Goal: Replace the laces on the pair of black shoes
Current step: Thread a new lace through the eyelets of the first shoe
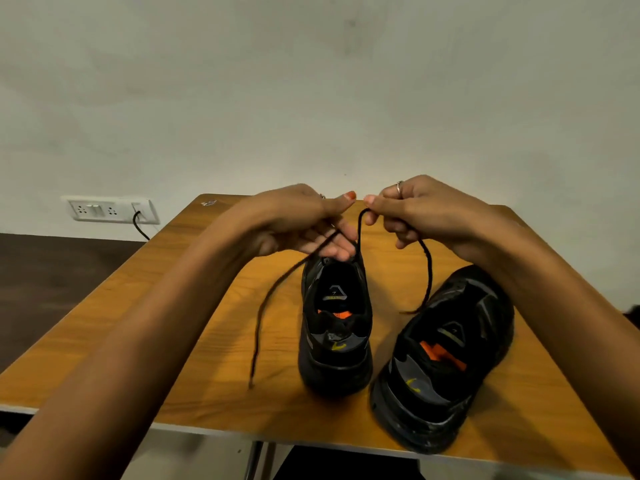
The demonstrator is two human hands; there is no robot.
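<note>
Black shoes are set on the wooden tabletop (pixel 214 358) with the heels toward the camera: the left shoe (pixel 335 344) stands near the centre of the tabletop, and the right shoe (pixel 446 362) lies just beside it at about 4 o'clock, angled outward. A black lace (pixel 359 233) is seen running up from the top of the left shoe. One strand is pinched in the grip of the right hand (pixel 412 209), with its tail hanging down to about 5 o'clock of that hand. The other strand passes across the fingers of the left hand (pixel 304 220), whose thumb is pressed over them, and trails to about 7 o'clock onto the tabletop. The eyelet area is hidden behind the hands, so the extent of threading cannot be told. No lace is visible on the right shoe. The task is judged to be partway through: the left shoe is in work, and the right shoe appears not yet laced.
</note>
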